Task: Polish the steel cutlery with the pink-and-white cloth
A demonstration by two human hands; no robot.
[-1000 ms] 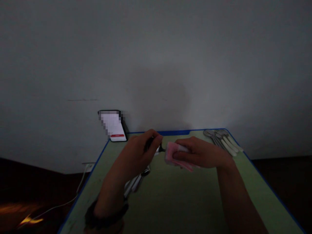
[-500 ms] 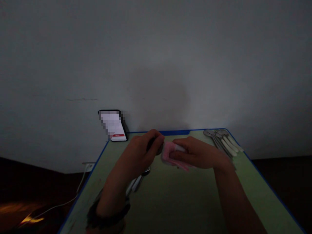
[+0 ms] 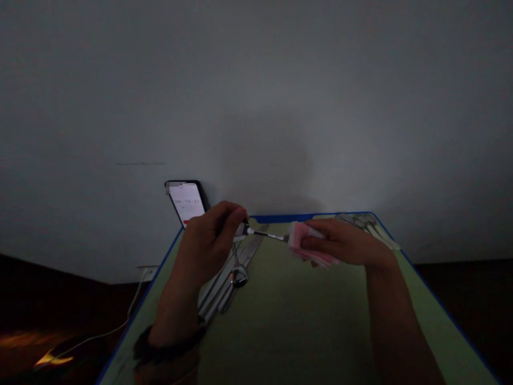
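Observation:
My left hand [image 3: 212,243] is closed in a pinch on the head end of a metal spoon [image 3: 269,235], held level above the table. The spoon's bowl is partly hidden by my fingers. My right hand [image 3: 339,240] grips a folded pink and white cloth [image 3: 301,235] that is wrapped round the far end of the spoon's handle. Below my left hand lies a group of cutlery [image 3: 218,286], with knives among it and a shiny spoon bowl [image 3: 239,275] on top.
A lit phone [image 3: 186,200] leans on the grey wall at the back left of the green, blue-edged table [image 3: 288,321]. Spoons and white-handled cutlery [image 3: 372,225] lie at the back right, partly behind my right hand. A white cable [image 3: 96,338] hangs at the left.
My hands have moved apart, the right with the cloth to the right and the left to the left. The spoon's handle now shows between them, and more of the left cutlery is uncovered.

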